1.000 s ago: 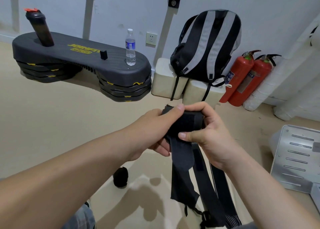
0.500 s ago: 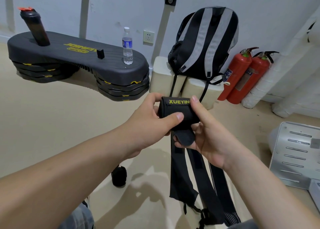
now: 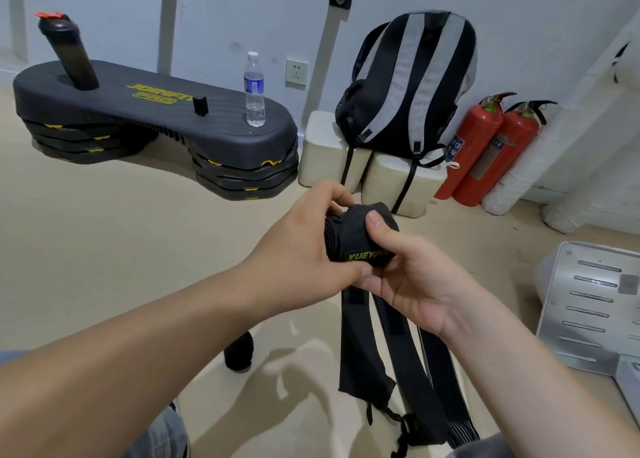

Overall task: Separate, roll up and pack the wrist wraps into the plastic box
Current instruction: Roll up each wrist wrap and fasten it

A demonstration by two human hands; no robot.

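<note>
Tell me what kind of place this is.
Probably a gym or workout room: a black exercise step with a shaker bottle standing on it, and a half-rolled wrist wrap.

Step platform (image 3: 156, 125): we see a black JOINFIT deck on stacked risers, on the beige floor.
Shaker bottle (image 3: 67, 55): dark, red-capped, standing on the platform's left end.
Water bottle (image 3: 254, 90): clear, upright on its right end.
Backpack (image 3: 412, 86): black and grey stripes, resting on two white blocks (image 3: 325, 145).
Fire extinguishers (image 3: 479, 145): we count two red ones, side by side by the wall.
</note>
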